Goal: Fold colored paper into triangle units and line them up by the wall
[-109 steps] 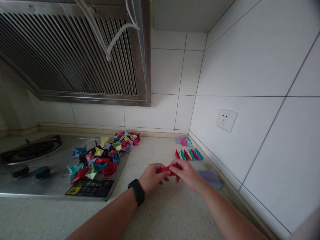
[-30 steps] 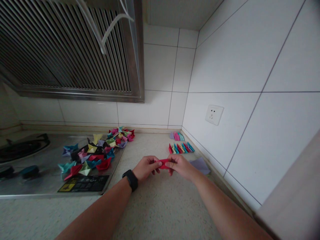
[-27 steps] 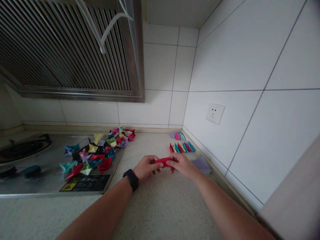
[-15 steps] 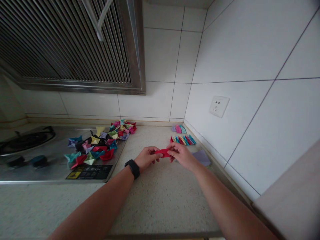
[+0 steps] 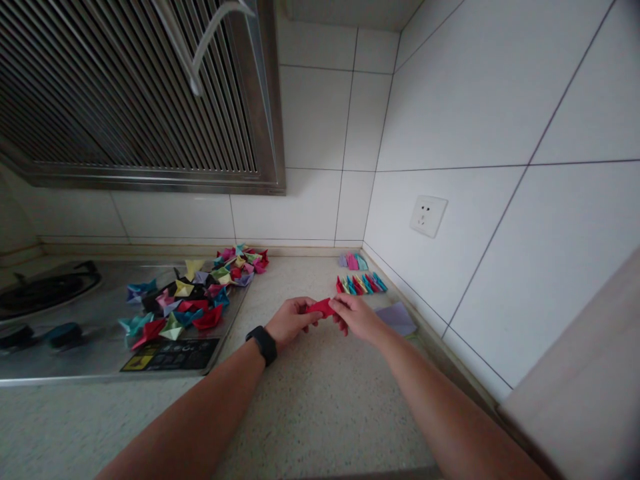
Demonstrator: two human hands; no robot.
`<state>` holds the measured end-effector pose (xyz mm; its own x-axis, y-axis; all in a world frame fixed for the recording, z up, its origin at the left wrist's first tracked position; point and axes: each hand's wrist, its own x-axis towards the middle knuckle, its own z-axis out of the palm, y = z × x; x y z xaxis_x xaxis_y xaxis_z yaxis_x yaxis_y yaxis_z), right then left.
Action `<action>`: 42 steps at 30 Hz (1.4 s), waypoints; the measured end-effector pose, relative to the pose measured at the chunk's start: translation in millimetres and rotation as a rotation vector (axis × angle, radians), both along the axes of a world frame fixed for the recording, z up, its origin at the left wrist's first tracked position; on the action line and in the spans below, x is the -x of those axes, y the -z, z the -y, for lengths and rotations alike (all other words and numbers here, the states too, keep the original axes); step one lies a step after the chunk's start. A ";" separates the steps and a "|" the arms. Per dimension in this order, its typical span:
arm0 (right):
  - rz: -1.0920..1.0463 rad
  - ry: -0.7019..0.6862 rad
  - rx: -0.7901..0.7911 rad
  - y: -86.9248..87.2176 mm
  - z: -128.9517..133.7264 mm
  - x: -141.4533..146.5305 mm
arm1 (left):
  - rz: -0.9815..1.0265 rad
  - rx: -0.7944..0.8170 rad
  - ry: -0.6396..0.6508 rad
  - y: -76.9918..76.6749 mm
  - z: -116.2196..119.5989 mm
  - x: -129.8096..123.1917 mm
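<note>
A small folded strip of red paper (image 5: 321,307) is held above the counter between both hands. My left hand (image 5: 295,320) pinches its left end, with the thumb on top. At the right end, my right hand (image 5: 353,315) grips the paper with thumb and fingers closed. Behind the hands, several folded pieces in red, yellow and blue (image 5: 361,284) stand in a row. Just beyond them lie a few pink, purple and teal folded pieces (image 5: 353,261). Flat purple paper (image 5: 397,318) rests to the right, partly behind my right wrist.
Many colourful folded paper shapes (image 5: 193,305) are heaped on the steel stove (image 5: 103,287) at the left. A range hood (image 5: 150,100) hangs above it. The tiled wall with a socket (image 5: 429,215) bounds the speckled counter (image 5: 320,413) on the right.
The red paper now tilts up toward its right end, and my right fingers have shifted on it. The whole view has moved slightly.
</note>
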<state>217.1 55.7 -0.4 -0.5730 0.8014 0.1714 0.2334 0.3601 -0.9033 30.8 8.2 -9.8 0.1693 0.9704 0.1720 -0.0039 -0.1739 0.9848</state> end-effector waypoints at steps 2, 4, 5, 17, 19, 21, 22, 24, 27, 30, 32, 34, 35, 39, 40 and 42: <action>0.071 0.024 -0.086 -0.7 2.5 2.4 | -0.001 0.012 0.005 0.1 -0.7 -1.3; 0.107 0.041 -0.236 -2.3 4.6 4.0 | -0.011 0.018 0.017 -0.1 -0.7 -2.6; 0.121 0.045 -0.313 -3.3 5.1 4.4 | -0.020 0.018 0.025 -0.4 -0.3 -3.1; 0.258 -0.016 -0.536 -6.5 3.6 0.0 | -0.046 0.034 0.141 -2.4 4.8 -2.2; 0.249 -0.024 -0.527 -8.3 6.6 0.0 | -0.077 0.015 0.131 -0.5 3.6 -2.6; 0.234 -0.029 -0.508 -10.0 9.3 0.4 | -0.106 -0.006 0.134 0.7 3.2 -3.0; 0.226 -0.034 -0.497 -10.7 10.3 0.8 | -0.113 -0.015 0.137 1.0 3.4 -3.4; 0.205 -0.043 -0.471 -11.6 11.7 1.9 | -0.105 -0.031 0.150 0.9 4.4 -4.4; 0.140 -0.046 -0.410 -10.7 11.8 4.2 | -0.053 -0.048 0.172 0.6 5.5 -6.3; 0.052 -0.056 -0.242 -6.6 10.7 6.7 | -0.013 -0.072 0.180 0.7 4.7 -6.9; 0.005 -0.077 -0.113 -3.3 9.9 8.3 | -0.006 -0.091 0.181 0.4 3.5 -6.5; -0.025 -0.087 -0.043 -0.9 9.2 9.6 | -0.018 -0.095 0.178 -0.6 2.6 -6.0; -0.030 -0.084 -0.037 -0.2 8.8 10.1 | -0.030 -0.091 0.171 -1.2 2.3 -6.0; 0.013 -0.035 -0.187 -0.4 5.1 9.9 | -0.103 -0.069 0.089 -2.5 1.2 -7.9; 0.037 -0.013 -0.252 -0.9 3.9 9.2 | -0.126 -0.070 0.055 -2.1 0.6 -8.3; 0.077 0.040 -0.352 -2.3 1.9 6.8 | -0.139 -0.088 -0.011 -0.2 -1.1 -8.0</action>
